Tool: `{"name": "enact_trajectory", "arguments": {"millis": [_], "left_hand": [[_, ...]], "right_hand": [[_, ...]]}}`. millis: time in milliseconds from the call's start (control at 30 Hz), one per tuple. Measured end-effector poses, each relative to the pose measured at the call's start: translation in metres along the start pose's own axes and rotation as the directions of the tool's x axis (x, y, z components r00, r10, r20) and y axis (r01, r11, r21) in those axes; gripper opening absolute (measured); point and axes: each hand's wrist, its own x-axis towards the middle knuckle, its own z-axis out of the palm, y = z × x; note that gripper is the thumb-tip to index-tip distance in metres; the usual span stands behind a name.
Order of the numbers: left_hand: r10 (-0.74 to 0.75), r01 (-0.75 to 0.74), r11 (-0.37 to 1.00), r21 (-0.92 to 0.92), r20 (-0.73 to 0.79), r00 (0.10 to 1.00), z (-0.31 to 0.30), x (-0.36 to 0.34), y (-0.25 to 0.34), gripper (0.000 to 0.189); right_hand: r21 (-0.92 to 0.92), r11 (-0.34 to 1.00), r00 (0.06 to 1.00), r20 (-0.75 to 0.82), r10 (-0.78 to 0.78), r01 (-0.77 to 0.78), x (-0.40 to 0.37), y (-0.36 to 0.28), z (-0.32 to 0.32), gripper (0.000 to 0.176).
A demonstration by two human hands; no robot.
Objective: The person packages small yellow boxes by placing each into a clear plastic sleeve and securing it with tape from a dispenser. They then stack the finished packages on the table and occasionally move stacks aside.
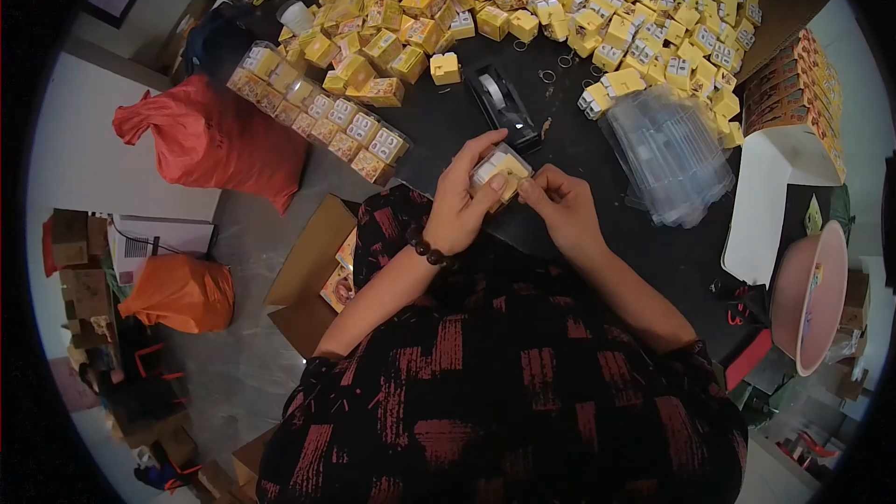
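Observation:
My left hand (455,205) is closed around a small clear plastic box (502,166) with yellow and white pieces inside, thumb across its front. The fingertips of my right hand (567,213) pinch the box's right edge; exactly what they grip there is partly hidden. Just beyond my hands lies a black tape dispenser (504,105) with a roll of clear tape. To the right is a stack of flat clear plastic sleeves (674,157). Filled clear packs (343,131) stand in a row at the left, showing white-faced yellow pieces and printed boxes.
Yellow printed boxes (420,5) and yellow-and-white keychain pieces (658,23) are heaped along the back of the black table (588,182). A printed display carton (793,103) and a pink basin (810,303) stand right. An open cardboard box (303,271) and a red bag (219,140) stand left.

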Motion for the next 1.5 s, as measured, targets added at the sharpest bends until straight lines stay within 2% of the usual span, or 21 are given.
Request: {"name": "enact_trajectory", "arguments": {"millis": [33,67,133,200,233,267,333,400,433,500,633,700,900,933,1000,1133,1233,1333,1400,1433,1500], "left_hand": [[-0.116,0.117,0.974,-0.196,0.017,0.993,0.002,-0.001,-0.002,0.045],[-0.120,0.122,0.973,-0.198,0.020,0.993,0.003,-0.001,-0.005,0.045],[-0.325,0.358,0.798,-0.484,0.154,0.933,0.003,0.000,-0.011,0.040],[-0.362,0.392,0.749,-0.534,0.166,0.917,-0.002,0.007,-0.017,0.039],[-0.398,0.425,0.695,-0.580,0.182,0.899,-0.006,0.012,-0.020,0.039],[-0.401,0.425,0.693,-0.582,0.179,0.898,-0.009,0.018,-0.025,0.039],[-0.472,0.496,0.744,-0.449,0.173,0.864,-0.015,0.031,-0.035,0.041],[-0.446,0.493,0.749,-0.443,0.212,0.869,-0.018,0.034,-0.045,0.042],[-0.444,0.492,0.774,-0.398,0.212,0.870,-0.018,0.034,-0.044,0.043],[-0.444,0.491,0.795,-0.356,0.210,0.871,-0.019,0.035,-0.043,0.043],[-0.450,0.504,0.797,-0.335,0.228,0.863,-0.021,0.037,-0.044,0.043],[-0.464,0.521,0.791,-0.323,0.240,0.853,-0.021,0.038,-0.042,0.043],[-0.468,0.502,0.765,-0.403,0.187,0.864,-0.014,0.035,-0.045,0.044],[-0.520,0.497,0.666,-0.556,0.130,0.844,-0.011,0.029,-0.042,0.045],[-0.576,0.463,0.549,-0.695,0.086,0.813,-0.009,0.025,-0.035,0.047],[-0.576,0.400,0.324,-0.857,0.157,0.802,-0.007,0.019,-0.021,0.050],[-0.530,0.376,0.202,-0.904,0.222,0.819,-0.006,0.015,-0.018,0.057],[-0.531,0.409,0.158,-0.899,0.272,0.803,-0.004,0.007,-0.013,0.063],[-0.565,0.423,0.179,-0.888,0.259,0.783,-0.002,0.000,-0.005,0.065],[-0.559,0.455,0.141,-0.879,0.308,0.769,0.000,-0.003,0.001,0.060],[-0.467,0.478,0.076,-0.875,0.393,0.792,-0.008,-0.014,-0.009,0.047]], "right_hand": [[0.000,1.000,1.000,-0.003,0.003,-0.003,-0.001,0.002,0.000,0.029],[-0.150,0.985,0.997,0.015,-0.078,0.080,-0.002,0.003,-0.001,0.028],[-0.297,0.941,0.987,0.048,-0.155,0.162,0.000,0.007,-0.004,0.027],[-0.444,0.840,0.945,0.050,-0.324,0.311,0.009,0.011,-0.011,0.023],[-0.381,0.893,0.952,-0.087,-0.294,0.241,0.020,0.007,-0.011,0.021],[-0.305,0.936,0.944,-0.219,-0.248,0.175,0.033,0.002,-0.012,0.019],[-0.268,0.951,0.933,-0.276,-0.230,0.155,0.063,0.005,-0.019,0.019],[-0.374,0.927,1.000,-0.013,0.012,-0.016,0.087,0.010,-0.028,0.016],[-0.374,0.927,1.000,-0.014,0.011,-0.016,0.093,0.009,-0.032,0.016],[0.050,0.899,0.891,0.164,0.423,-0.436,0.100,0.002,-0.038,0.014],[0.124,0.893,0.898,0.154,0.413,-0.432,0.082,-0.004,-0.046,0.011],[-0.267,0.913,0.948,-0.007,0.318,-0.308,0.067,0.008,-0.047,0.012],[-0.363,0.908,0.976,-0.142,0.165,-0.207,0.048,0.047,-0.046,0.013],[-0.366,0.908,0.977,-0.139,0.165,-0.205,0.043,0.042,-0.045,0.013],[0.119,0.949,0.955,-0.015,0.297,-0.293,0.028,0.025,-0.043,0.013],[0.200,0.928,0.949,0.092,0.303,-0.315,0.004,-0.003,-0.013,0.013],[0.113,0.924,0.930,0.096,0.355,-0.364,0.001,-0.008,-0.003,0.014],[0.043,0.983,0.979,0.105,0.173,-0.178,-0.001,-0.011,0.004,0.017],[-0.319,0.947,0.999,0.036,-0.021,0.032,-0.002,-0.011,0.003,0.025],[-0.295,0.954,0.997,0.076,-0.033,0.054,-0.001,-0.012,0.006,0.025],[-0.558,0.829,0.997,0.079,0.022,0.026,-0.001,-0.017,0.007,0.024]]}}
